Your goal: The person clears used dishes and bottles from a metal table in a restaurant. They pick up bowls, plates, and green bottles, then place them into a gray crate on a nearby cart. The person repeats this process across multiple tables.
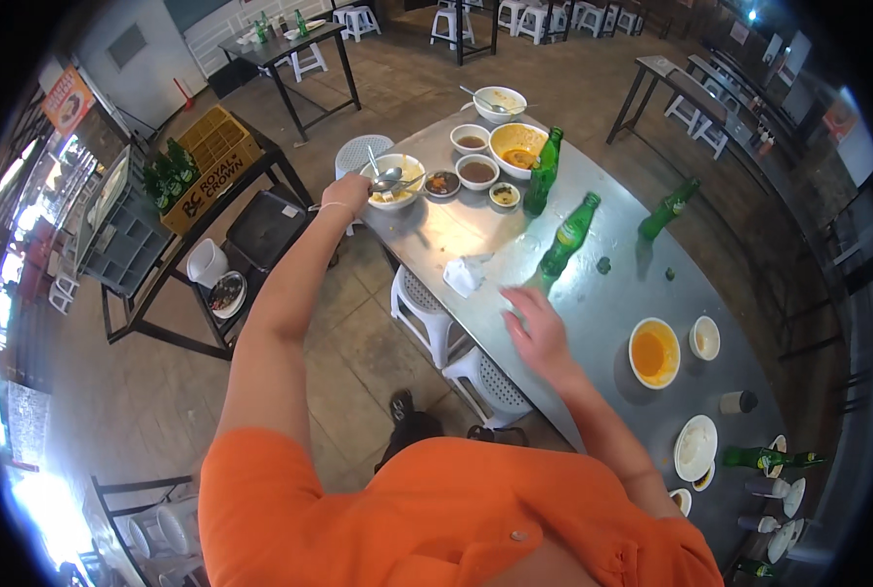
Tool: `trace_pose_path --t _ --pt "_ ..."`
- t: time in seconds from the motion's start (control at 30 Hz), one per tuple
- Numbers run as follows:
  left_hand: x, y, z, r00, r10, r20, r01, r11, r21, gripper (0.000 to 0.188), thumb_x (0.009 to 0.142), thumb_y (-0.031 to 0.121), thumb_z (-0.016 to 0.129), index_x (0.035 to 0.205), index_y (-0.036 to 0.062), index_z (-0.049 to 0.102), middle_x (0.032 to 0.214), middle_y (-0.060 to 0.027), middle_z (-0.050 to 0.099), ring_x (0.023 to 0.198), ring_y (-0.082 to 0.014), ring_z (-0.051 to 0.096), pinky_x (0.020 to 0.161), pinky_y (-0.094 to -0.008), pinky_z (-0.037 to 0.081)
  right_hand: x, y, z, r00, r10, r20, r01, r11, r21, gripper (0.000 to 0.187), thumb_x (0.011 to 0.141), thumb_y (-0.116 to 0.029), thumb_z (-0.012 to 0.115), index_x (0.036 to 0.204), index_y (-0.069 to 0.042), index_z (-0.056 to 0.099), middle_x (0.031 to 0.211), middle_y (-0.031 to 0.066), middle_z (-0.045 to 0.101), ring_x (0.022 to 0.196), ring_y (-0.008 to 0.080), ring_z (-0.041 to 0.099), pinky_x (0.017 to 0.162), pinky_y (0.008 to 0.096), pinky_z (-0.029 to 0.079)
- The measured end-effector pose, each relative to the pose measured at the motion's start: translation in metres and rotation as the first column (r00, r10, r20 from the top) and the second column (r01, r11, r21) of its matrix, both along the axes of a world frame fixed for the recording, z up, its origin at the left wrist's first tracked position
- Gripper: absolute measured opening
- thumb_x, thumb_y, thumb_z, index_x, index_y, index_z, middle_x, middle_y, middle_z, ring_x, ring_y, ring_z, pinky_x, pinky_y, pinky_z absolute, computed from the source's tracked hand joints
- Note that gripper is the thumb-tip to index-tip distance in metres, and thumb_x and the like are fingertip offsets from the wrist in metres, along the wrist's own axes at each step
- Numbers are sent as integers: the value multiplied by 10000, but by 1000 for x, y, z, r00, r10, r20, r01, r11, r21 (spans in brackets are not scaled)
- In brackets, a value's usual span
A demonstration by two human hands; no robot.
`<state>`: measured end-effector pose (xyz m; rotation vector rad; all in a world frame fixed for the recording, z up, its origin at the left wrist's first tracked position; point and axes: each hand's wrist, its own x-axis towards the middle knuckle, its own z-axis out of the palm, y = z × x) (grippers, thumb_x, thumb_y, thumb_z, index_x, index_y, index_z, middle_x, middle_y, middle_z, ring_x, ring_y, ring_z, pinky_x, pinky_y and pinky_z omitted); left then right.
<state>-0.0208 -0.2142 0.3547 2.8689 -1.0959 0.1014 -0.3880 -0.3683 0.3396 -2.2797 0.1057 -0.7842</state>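
Observation:
At the table's far left corner, my left hand (352, 194) is closed on the near left rim of a white bowl (393, 200). Metal spoons (387, 177) and pale food lie in that bowl. My right hand (537, 331) is over the near edge of the metal table (593, 323), fingers apart and holding nothing. Just beyond it are a crumpled white tissue (463, 278) and a green glass bottle (569, 238). Beside the left hand's bowl sit small sauce bowls (476, 172), a bowl with orange residue (517, 148) and another green bottle (545, 174).
On the right stand an orange soup bowl (654, 353), a small white bowl (705, 338) and a third bottle (669, 210). White stools (490, 386) are tucked along the near edge. At left, a cart (260, 157) carries a yellow crate (211, 161) and a black tray (266, 231).

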Motion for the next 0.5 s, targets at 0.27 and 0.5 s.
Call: trace_pose_path --t 0.27,0.5 --pt "124 -84 -61 973 -217 -78 224 970 95 212 799 108 507 941 49 654 1030 -164 615 950 -310 609 782 -407 500 280 4 -61 956 -291 46 265 780 -566 338 767 -160 588 1082 -48 545 1054 182 556 962 295 566 802 386 471" --pt "136 -86 -54 861 -337 -382 490 754 438 215 768 198 558 881 61 681 887 -130 665 831 -246 652 711 -363 513 309 52 -46 797 -248 -551 226 968 -108 249 792 -260 586 889 -33 557 858 157 601 811 307 613 699 404 494"
